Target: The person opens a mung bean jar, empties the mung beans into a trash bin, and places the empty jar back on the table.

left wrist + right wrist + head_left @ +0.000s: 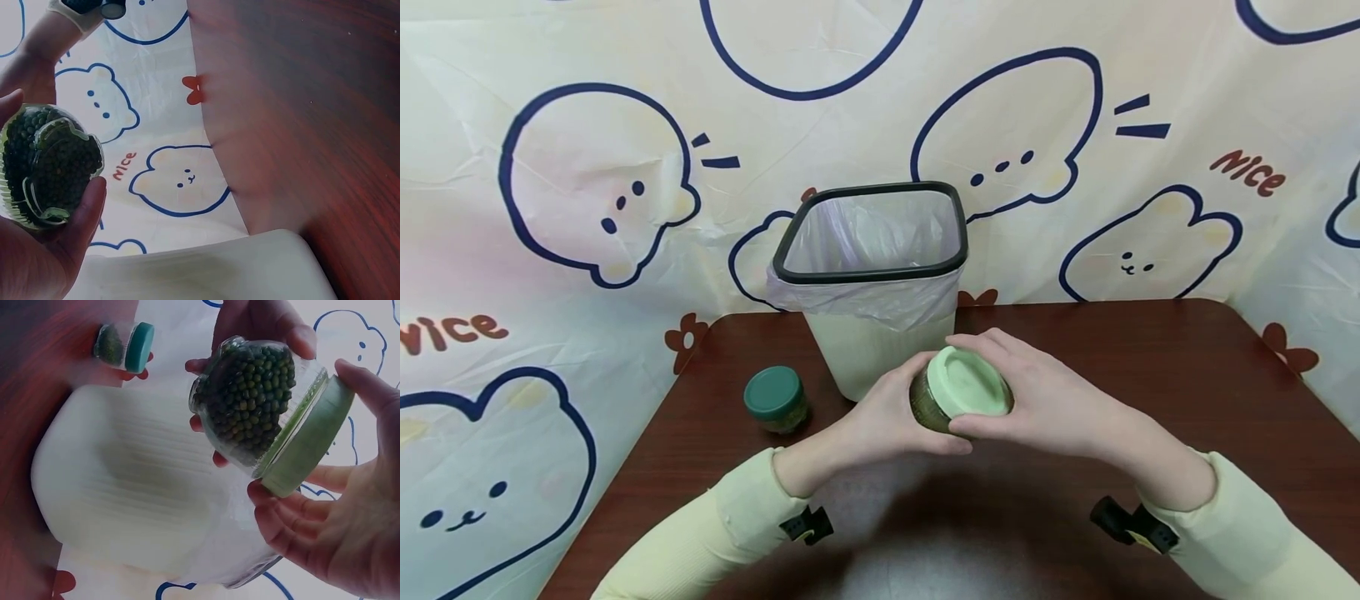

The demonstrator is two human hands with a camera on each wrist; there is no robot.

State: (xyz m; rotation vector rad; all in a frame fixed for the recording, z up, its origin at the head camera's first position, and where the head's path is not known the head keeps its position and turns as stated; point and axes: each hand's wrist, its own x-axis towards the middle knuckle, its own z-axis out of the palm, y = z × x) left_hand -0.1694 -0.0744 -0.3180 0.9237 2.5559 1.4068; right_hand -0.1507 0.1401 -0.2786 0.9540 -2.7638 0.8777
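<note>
Jar (269, 415) tilted, my left hand (886, 412) grips it, right hand (1041, 392) pinches its lid (312, 437); loosening that could spill beans (245, 394).

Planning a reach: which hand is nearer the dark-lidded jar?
Left. The left hand is right of the dark-lidded jar, gripping the pale-lidded jar; the right hand is farther right, gripping the pale lid.

Dk red-brown tbl (1210, 375) w/ pale glare (951, 558), white backdrop (842, 142) w/ navy bear outlines (1150, 250).
</note>
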